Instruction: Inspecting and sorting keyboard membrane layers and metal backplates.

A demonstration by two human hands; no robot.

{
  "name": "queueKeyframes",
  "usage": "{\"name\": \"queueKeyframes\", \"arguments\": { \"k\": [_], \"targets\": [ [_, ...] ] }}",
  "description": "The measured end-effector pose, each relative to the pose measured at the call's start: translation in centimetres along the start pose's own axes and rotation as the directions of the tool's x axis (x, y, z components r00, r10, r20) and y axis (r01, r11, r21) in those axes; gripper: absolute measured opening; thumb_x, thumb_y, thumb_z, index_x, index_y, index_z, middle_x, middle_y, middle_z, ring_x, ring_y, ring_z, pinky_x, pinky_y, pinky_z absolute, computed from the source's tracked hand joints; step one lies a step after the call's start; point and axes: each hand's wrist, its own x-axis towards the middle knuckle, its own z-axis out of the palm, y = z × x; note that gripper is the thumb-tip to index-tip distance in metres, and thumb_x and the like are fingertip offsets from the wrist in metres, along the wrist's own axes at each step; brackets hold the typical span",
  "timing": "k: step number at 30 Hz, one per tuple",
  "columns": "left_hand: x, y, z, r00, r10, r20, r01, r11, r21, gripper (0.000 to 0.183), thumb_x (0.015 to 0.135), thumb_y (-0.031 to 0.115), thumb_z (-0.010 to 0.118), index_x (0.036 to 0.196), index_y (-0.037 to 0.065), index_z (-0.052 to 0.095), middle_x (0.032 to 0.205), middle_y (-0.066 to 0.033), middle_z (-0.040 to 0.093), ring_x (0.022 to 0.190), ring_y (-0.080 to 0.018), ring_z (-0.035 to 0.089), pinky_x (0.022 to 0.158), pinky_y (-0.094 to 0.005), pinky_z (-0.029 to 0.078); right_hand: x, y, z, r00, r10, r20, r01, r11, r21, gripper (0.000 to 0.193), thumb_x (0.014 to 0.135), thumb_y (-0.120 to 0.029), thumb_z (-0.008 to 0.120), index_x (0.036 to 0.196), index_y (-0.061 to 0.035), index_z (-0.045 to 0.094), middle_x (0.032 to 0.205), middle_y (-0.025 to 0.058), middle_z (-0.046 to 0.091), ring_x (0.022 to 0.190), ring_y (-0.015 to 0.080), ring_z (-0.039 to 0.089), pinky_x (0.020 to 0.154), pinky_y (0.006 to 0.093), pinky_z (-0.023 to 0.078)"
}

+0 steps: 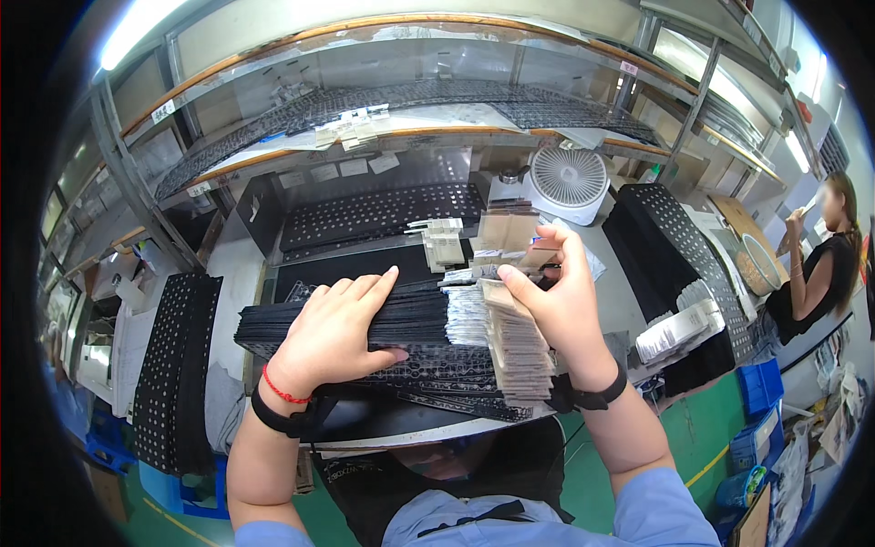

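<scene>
Metal shelves [437, 132] edged in wood arch above a worktable [365, 424]. On it, a dense, ridged stack of flat black strips [415, 321] lies under the left hand [337, 328], fingers and thumb spread apart; the right hand [565, 296] pinches beige paper tags [518, 342] at its right end. Beyond stands a round-grilled white fan [567, 182].

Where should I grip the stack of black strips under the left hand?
Probably take the black stack by its left end, from the person's left, spanning the layers: that end juts past the left hand, while pale tags crowd the right end.
</scene>
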Motion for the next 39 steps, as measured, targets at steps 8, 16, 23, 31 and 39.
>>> {"name": "queueKeyframes", "arguments": {
  "k": [8, 16, 23, 31, 39],
  "targets": [
    [-0.1, -0.1, 0.0, 1.0, -0.002, 0.0, 0.002, 1.0, 0.005, 0.095, 0.072, 0.043, 0.084, 0.147, 0.001, 0.043, 0.13, -0.0147, 0.059, 0.112, -0.0311, 0.059, 0.095, -0.0407, 0.046, -0.5, 0.1, -0.3, 0.983, 0.092, 0.16, -0.106, 0.991, 0.085, 0.02, 0.085, -0.015, 0.077, 0.092, 0.0002, 0.066, 0.091, 0.0065, 0.063, 0.078, 0.0141, 0.061, 0.072, 0.0289, 0.049],
    [-0.1, 0.0, 0.2, 1.0, 0.014, -0.022, -0.014, 1.0, 0.0, 0.095, 0.072, 0.042, 0.084, 0.147, 0.001, 0.043, 0.129, -0.0144, 0.059, 0.11, -0.0308, 0.059, 0.093, -0.0405, 0.046, -0.6, 0.4, -0.4, 0.97, -0.045, 0.24, 0.03, 0.997, 0.066, 0.041, 0.082, -0.018, 0.082, 0.113, -0.004, 0.061, 0.114, 0.0084, 0.06, 0.099, 0.0167, 0.061, 0.081, 0.0323, 0.052],
    [-0.1, -0.2, 0.2, 0.998, 0.046, -0.032, -0.046, 0.999, -0.024, 0.092, 0.072, 0.042, 0.084, 0.146, 0.003, 0.046, 0.126, -0.0117, 0.061, 0.108, -0.0298, 0.06, 0.093, -0.0403, 0.046, 0.8, 0.2, -0.3, 0.947, 0.046, 0.318, -0.082, 0.992, 0.099, 0.044, 0.081, -0.018, 0.083, 0.118, -0.004, 0.062, 0.109, 0.008, 0.064, 0.098, 0.0162, 0.062, 0.084, 0.0321, 0.052],
    [0.0, 0.1, 0.0, 0.999, 0.039, -0.034, -0.039, 0.999, -0.009, 0.091, 0.072, 0.04, 0.084, 0.146, 0.005, 0.046, 0.129, -0.0109, 0.059, 0.111, -0.0294, 0.058, 0.094, -0.0404, 0.044, 0.7, 0.5, 0.0, 0.974, 0.076, 0.213, -0.111, 0.981, 0.156, 0.016, 0.09, -0.015, 0.074, 0.094, 0.0004, 0.07, 0.097, 0.007, 0.061, 0.085, 0.0154, 0.064, 0.076, 0.029, 0.053],
    [-0.2, -0.2, 0.2, 0.999, 0.033, -0.005, -0.033, 0.999, -0.001, 0.092, 0.072, 0.042, 0.083, 0.147, 0.004, 0.045, 0.131, -0.0122, 0.058, 0.114, -0.0299, 0.058, 0.096, -0.0411, 0.043, 0.9, 0.6, -0.1, 0.965, 0.073, 0.253, -0.087, 0.995, 0.045, 0.042, 0.088, -0.027, 0.077, 0.116, -0.0004, 0.058, 0.117, 0.0126, 0.058, 0.108, 0.0198, 0.058, 0.093, 0.035, 0.047]
  ]
}}
